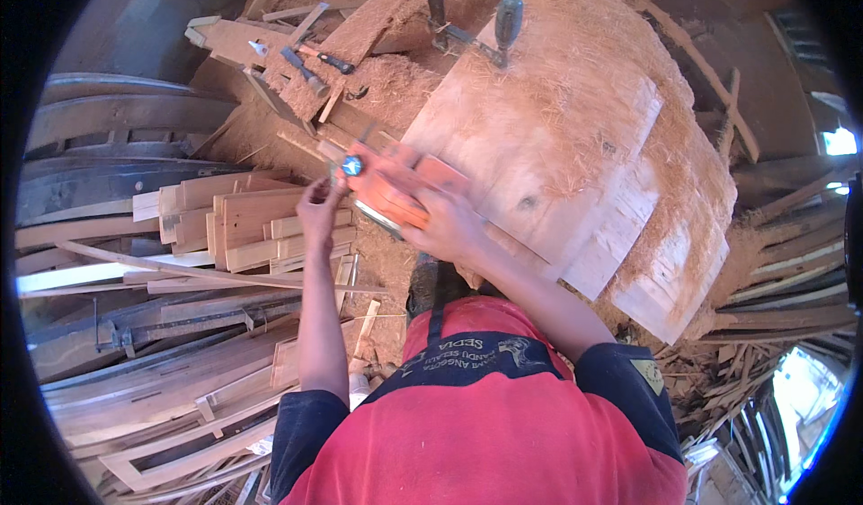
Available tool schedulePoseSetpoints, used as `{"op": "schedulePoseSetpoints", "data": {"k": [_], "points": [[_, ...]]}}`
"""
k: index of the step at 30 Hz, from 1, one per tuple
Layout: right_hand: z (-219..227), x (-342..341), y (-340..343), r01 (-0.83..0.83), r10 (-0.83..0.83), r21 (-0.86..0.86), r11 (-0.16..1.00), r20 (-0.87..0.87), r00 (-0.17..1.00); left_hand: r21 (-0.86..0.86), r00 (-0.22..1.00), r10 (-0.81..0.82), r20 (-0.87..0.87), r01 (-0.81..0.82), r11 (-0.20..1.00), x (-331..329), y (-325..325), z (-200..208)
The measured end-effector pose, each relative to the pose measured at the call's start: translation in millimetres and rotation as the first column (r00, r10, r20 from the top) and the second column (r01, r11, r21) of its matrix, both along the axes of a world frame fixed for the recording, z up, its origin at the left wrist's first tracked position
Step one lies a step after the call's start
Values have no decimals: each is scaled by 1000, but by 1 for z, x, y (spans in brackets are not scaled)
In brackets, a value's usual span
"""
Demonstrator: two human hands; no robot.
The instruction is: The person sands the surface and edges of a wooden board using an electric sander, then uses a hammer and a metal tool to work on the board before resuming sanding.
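An orange power planer (pixel 400 186) with a blue round part at its front end rests along the edge of a workbench, slightly blurred. My right hand (pixel 447 226) is wrapped round its rear handle. Close to the planer's front end, my left hand (pixel 320 210) has its fingers curled and thumb and fingertips together; what they hold, if anything, is too blurred to make out. A narrow strip of wood (pixel 304 145) sticks out ahead of the planer. The planer's sole and the wood under it are mostly hidden.
Shavings cover wide pale boards (pixel 530 172) on my right, with a bar clamp (pixel 509 21) at their far edge. Hammers (pixel 325 58) and a small white bottle (pixel 259 47) lie at the far left. Stacked wood blocks (pixel 247 222) and long planks (pixel 180 343) fill the left side.
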State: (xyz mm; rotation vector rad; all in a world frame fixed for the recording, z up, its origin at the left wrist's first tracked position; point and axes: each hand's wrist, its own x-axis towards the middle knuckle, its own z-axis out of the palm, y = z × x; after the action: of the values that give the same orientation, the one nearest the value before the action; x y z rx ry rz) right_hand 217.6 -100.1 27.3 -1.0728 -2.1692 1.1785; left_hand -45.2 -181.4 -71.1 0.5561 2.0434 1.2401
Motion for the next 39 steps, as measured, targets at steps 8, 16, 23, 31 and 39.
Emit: {"op": "schedulePoseSetpoints", "data": {"k": [8, 16, 23, 31, 39], "points": [[12, 12, 4, 11, -6, -97, 995, 53, 999, 8, 996, -6, 92, 6, 1000, 9, 11, 18], [41, 247, -92, 149, -122, -102, 983, 234, 965, -119, 966, -243, 86, 252, 960, 247, -85, 11], [25, 268, -102, 141, -55, -208, 968, 374, 926, -184, 959, -276, 69, 285, 941, 244, -79, 40], [21, 120, -53, 68, -52, -64, 996, 221, 974, -39, 990, -101, 103, 106, 994, 125, -38, 23], [10, -5, -4, -23, 24, -15, 1000, 56, 998, -45, 999, -45, -11, 44, 998, 6, 2, 11]]}}
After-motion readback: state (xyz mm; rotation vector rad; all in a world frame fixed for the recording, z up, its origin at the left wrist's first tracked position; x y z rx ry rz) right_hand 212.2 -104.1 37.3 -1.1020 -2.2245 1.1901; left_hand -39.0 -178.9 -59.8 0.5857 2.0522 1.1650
